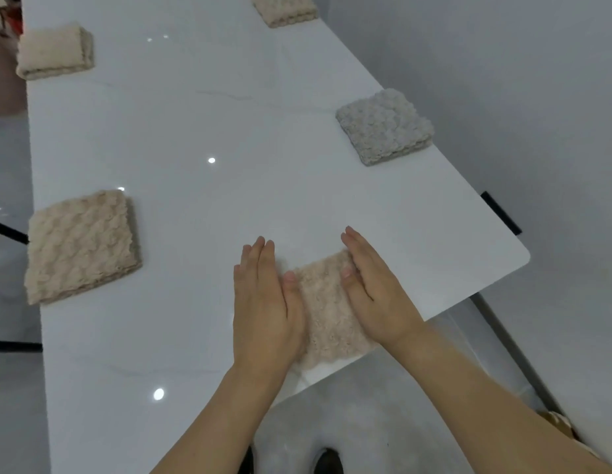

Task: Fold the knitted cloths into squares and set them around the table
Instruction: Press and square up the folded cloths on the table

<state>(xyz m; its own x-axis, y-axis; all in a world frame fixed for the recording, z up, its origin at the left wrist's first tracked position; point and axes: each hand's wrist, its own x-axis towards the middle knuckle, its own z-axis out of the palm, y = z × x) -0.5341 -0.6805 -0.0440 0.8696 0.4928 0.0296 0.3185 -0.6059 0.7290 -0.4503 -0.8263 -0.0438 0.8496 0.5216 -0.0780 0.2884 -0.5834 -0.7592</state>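
Note:
A folded beige knitted cloth (327,314) lies at the near edge of the white table (202,138). My left hand (265,302) presses flat against its left side with straight fingers. My right hand (374,285) lies flat against its right side, the thumb resting on top. Another folded beige cloth (82,244) sits at the table's left edge. A folded grey cloth (385,126) sits at the right edge. Two more folded beige cloths lie farther back, one at the far left (54,51) and one at the far right (284,8).
The table's rounded near-right corner (520,258) is just right of my right hand. Dark table legs (501,213) show at both sides. Pale grey floor surrounds the table. A slippered foot (559,427) shows at the lower right.

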